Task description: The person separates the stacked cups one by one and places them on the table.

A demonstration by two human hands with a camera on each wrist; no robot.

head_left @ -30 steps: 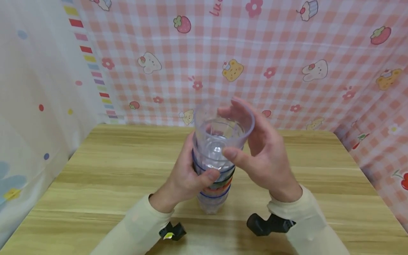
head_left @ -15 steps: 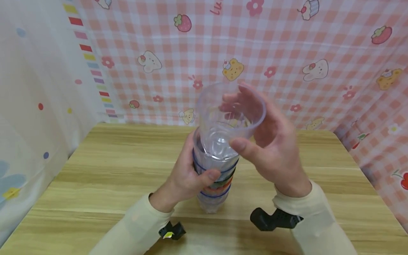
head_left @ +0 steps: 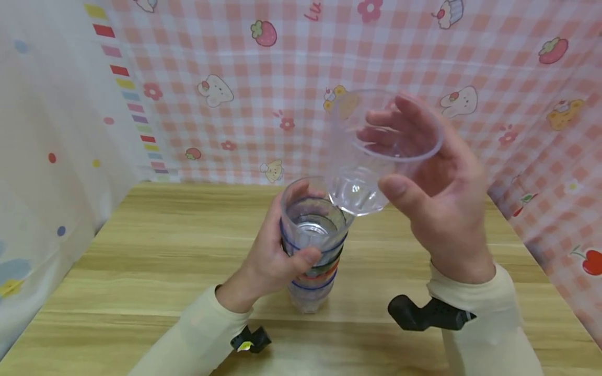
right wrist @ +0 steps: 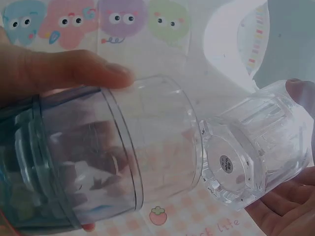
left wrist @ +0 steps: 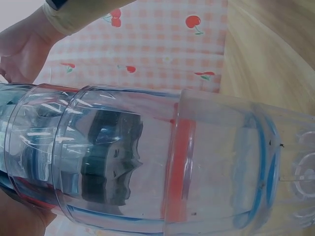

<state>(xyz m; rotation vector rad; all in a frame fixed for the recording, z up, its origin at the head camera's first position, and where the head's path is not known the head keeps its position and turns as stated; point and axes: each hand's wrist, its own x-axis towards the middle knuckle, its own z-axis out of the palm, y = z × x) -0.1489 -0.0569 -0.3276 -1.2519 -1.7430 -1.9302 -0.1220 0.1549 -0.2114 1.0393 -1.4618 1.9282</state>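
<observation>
A stack of clear plastic cups (head_left: pixel 312 287) stands upright on the table, with blue, dark green and red bands showing through its walls. My left hand (head_left: pixel 270 261) grips it near the top, thumb across the front and fingers round the back. My right hand (head_left: pixel 451 209) holds one clear cup (head_left: pixel 355 193) by its side, thumb in front and fingers behind. This cup is tilted, its base just above and right of the stack's open rim. A round dark label marks the base of the lifted cup (right wrist: pixel 236 162) in the right wrist view. The left wrist view shows the stack (left wrist: pixel 142 162) close up.
The wood-grain table (head_left: pixel 164 250) extends to both sides of the stack. A pink checked cloth (head_left: pixel 235 125) hangs behind it, and a white dotted cloth (head_left: pixel 42 198) hangs at the left. Black devices (head_left: pixel 428 313) sit at both wrists.
My right hand has drawn the top cup up and right, out of the stack. The left hand keeps its hold on the stack, which stays in place.
</observation>
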